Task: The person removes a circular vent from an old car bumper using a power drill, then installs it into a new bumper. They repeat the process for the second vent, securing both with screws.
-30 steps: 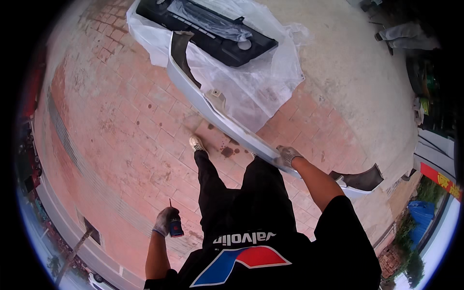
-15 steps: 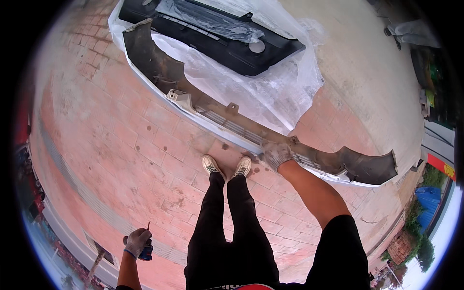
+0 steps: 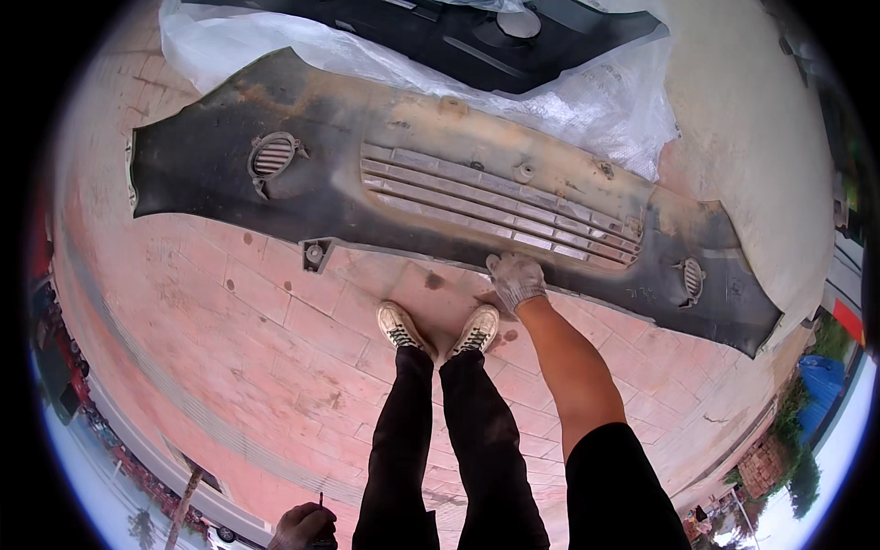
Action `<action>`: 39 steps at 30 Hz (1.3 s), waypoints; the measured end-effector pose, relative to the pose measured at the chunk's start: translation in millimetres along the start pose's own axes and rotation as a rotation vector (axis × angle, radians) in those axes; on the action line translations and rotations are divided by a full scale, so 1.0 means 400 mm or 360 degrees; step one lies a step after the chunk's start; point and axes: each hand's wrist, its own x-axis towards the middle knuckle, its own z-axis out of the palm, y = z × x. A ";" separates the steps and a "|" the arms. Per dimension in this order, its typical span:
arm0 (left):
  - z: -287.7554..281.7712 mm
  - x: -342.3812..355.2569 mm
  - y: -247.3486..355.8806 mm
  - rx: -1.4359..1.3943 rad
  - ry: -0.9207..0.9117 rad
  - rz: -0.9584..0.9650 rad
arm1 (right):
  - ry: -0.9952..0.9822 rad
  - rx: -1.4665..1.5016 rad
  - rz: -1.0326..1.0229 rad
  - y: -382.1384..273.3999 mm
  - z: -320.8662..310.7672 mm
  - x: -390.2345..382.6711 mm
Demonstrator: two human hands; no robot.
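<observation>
The ground is mostly reddish-pink paving (image 3: 284, 339), laid in slabs with thin joints, and it spreads out on the near side of the worn bumper (image 3: 330, 202). Beyond the bumper's right half the surface is pale grey concrete (image 3: 742, 119). A grey strip (image 3: 183, 414) crosses the paving well to the near left of the bumper. On the bumper's far side a crumpled clear plastic sheet (image 3: 614, 110) lies on the ground, carrying a black car panel (image 3: 568, 50). Dark stains (image 3: 433, 280) mark the slabs just nearer than the bumper, where two pale laced shoes (image 3: 401, 325) stand. Whether the bumper itself touches the ground cannot be told.
</observation>
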 end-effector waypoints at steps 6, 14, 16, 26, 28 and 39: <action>-0.053 0.058 -0.054 -0.0373 -0.0017 -0.0322 | -0.0117 0.0164 0.0115 -0.022 0.151 0.097; -0.047 0.025 0.032 0.0266 0.0340 0.0032 | 0.0083 0.0283 0.0669 -0.083 0.210 0.107; -0.001 0.007 0.087 0.0363 0.0371 0.0121 | 0.0138 0.0402 0.0602 -0.120 0.173 0.054; 0.318 -0.133 0.364 0.0040 -0.0052 0.0760 | -0.0593 0.2956 0.0254 -0.409 -0.134 -0.634; 0.370 -0.190 0.409 -0.0097 -0.0250 0.0846 | -0.0328 0.2523 -0.0180 -0.432 -0.305 -0.735; 0.367 -0.263 0.437 -0.0218 -0.0265 0.1144 | 0.0361 0.2087 0.0260 -0.600 -0.533 -0.783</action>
